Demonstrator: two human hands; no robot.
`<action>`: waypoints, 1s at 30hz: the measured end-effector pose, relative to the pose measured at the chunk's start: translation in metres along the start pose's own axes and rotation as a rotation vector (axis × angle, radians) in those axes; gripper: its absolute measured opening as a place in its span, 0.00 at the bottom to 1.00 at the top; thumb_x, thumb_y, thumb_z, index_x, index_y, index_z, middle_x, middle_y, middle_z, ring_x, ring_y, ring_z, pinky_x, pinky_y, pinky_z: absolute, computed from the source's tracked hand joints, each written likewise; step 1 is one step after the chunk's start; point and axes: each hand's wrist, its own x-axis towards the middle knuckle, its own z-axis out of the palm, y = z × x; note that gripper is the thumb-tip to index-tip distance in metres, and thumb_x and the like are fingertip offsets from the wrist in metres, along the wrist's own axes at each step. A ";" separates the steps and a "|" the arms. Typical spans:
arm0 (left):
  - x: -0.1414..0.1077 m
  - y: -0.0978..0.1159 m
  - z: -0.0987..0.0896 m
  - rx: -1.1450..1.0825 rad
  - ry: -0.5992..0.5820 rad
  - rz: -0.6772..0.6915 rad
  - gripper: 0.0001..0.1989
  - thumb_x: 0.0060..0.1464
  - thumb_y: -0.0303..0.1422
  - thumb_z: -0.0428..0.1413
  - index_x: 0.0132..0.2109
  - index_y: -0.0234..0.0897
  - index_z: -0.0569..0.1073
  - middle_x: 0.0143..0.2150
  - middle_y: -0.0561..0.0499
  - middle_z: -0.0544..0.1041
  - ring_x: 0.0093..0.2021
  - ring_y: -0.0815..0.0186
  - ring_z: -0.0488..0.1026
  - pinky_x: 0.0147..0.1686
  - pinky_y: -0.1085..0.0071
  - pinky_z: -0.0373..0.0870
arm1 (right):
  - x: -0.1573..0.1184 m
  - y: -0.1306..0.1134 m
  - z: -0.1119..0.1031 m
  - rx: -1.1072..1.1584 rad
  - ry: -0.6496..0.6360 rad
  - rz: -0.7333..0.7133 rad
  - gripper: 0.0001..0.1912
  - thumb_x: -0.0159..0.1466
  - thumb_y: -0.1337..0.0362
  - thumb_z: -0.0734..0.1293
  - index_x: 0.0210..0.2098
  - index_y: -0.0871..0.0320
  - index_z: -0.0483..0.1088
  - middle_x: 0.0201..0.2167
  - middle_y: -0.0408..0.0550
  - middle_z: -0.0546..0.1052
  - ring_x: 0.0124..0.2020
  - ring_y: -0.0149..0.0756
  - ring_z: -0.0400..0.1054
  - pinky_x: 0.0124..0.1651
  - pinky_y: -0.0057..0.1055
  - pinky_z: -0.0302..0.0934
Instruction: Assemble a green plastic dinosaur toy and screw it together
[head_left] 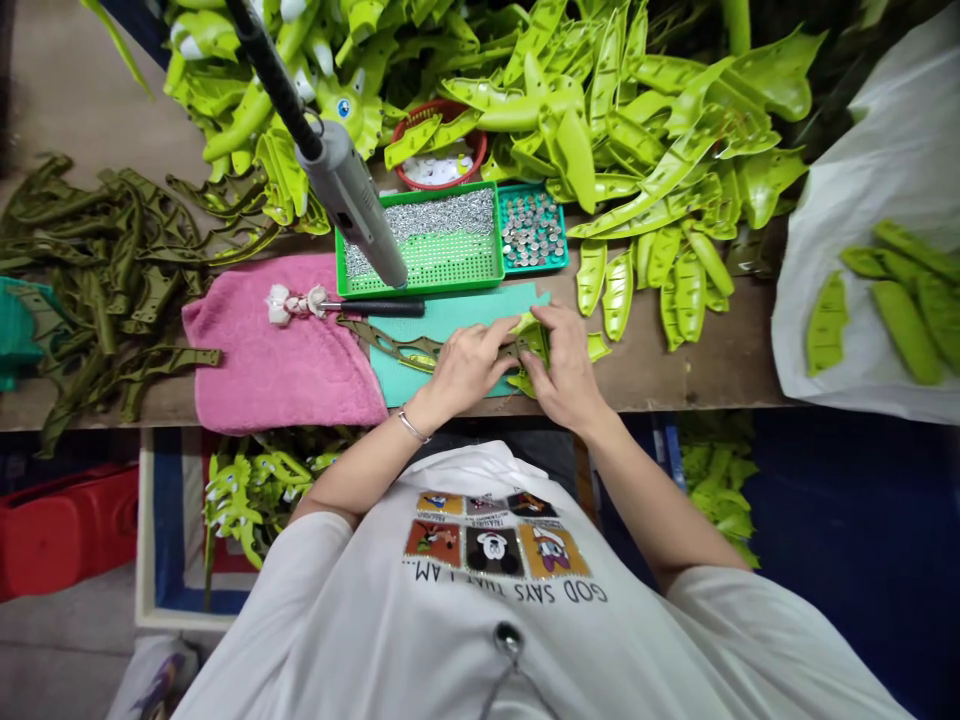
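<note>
My left hand (469, 365) and my right hand (561, 362) meet over a teal mat (412, 385), both closed on a lime-green plastic part (534, 340). An olive-brown plastic strip (397, 345) runs out to the left from under my left hand, its far end near the pink towel (285, 345). The fingers cover much of the joint between strip and green part. Just above the mat lies a black-handled tool (394, 308), its other end wrapped in white. A grey electric screwdriver (356, 215) hangs above, tip over the screw basket.
Behind the mat stand a green basket (424, 265) of small screws and a teal tray (536, 268) of round silver pieces. Lime-green parts (622, 120) pile up at the back, with a red basket (480, 160) among them. Olive strips (105, 250) heap at left; a white sack (847, 190) lies right.
</note>
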 end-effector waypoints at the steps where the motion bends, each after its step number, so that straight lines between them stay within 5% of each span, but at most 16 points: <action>1: 0.001 -0.001 0.000 -0.004 -0.005 -0.002 0.22 0.62 0.32 0.60 0.61 0.35 0.67 0.48 0.45 0.83 0.48 0.59 0.79 0.47 0.64 0.72 | 0.000 0.000 -0.001 -0.051 -0.011 0.020 0.25 0.69 0.57 0.59 0.64 0.55 0.58 0.60 0.58 0.69 0.69 0.54 0.56 0.69 0.61 0.51; 5: 0.002 -0.008 0.002 -0.011 0.001 0.003 0.22 0.63 0.38 0.60 0.61 0.36 0.70 0.47 0.45 0.83 0.48 0.60 0.79 0.48 0.63 0.70 | 0.002 0.001 -0.007 -0.124 -0.107 0.104 0.20 0.69 0.54 0.60 0.57 0.52 0.67 0.59 0.54 0.72 0.68 0.55 0.57 0.71 0.65 0.41; 13: -0.005 -0.019 0.012 0.103 0.060 0.186 0.18 0.68 0.42 0.50 0.53 0.37 0.78 0.42 0.44 0.80 0.43 0.62 0.75 0.46 0.66 0.70 | 0.002 0.009 -0.002 -0.010 -0.040 0.132 0.18 0.67 0.48 0.62 0.46 0.50 0.77 0.47 0.52 0.78 0.52 0.50 0.69 0.62 0.58 0.51; 17: -0.003 -0.025 0.013 0.118 0.013 0.240 0.20 0.69 0.44 0.48 0.52 0.36 0.78 0.38 0.45 0.78 0.39 0.63 0.74 0.43 0.66 0.70 | 0.002 0.012 -0.001 0.001 -0.048 0.118 0.18 0.67 0.48 0.63 0.46 0.49 0.78 0.48 0.52 0.78 0.52 0.50 0.69 0.59 0.56 0.53; 23: -0.007 -0.024 0.006 -0.076 0.058 0.188 0.18 0.67 0.41 0.54 0.54 0.32 0.74 0.45 0.42 0.79 0.46 0.61 0.75 0.47 0.66 0.71 | 0.003 0.007 -0.004 -0.042 -0.066 0.129 0.18 0.67 0.48 0.63 0.44 0.49 0.79 0.48 0.52 0.77 0.53 0.51 0.69 0.56 0.53 0.55; 30: -0.010 -0.034 0.005 0.033 0.103 0.239 0.18 0.66 0.45 0.53 0.46 0.35 0.78 0.43 0.44 0.81 0.44 0.61 0.77 0.45 0.65 0.71 | 0.005 0.007 -0.011 -0.084 -0.112 0.080 0.17 0.68 0.50 0.63 0.47 0.49 0.79 0.49 0.52 0.77 0.53 0.47 0.69 0.54 0.48 0.60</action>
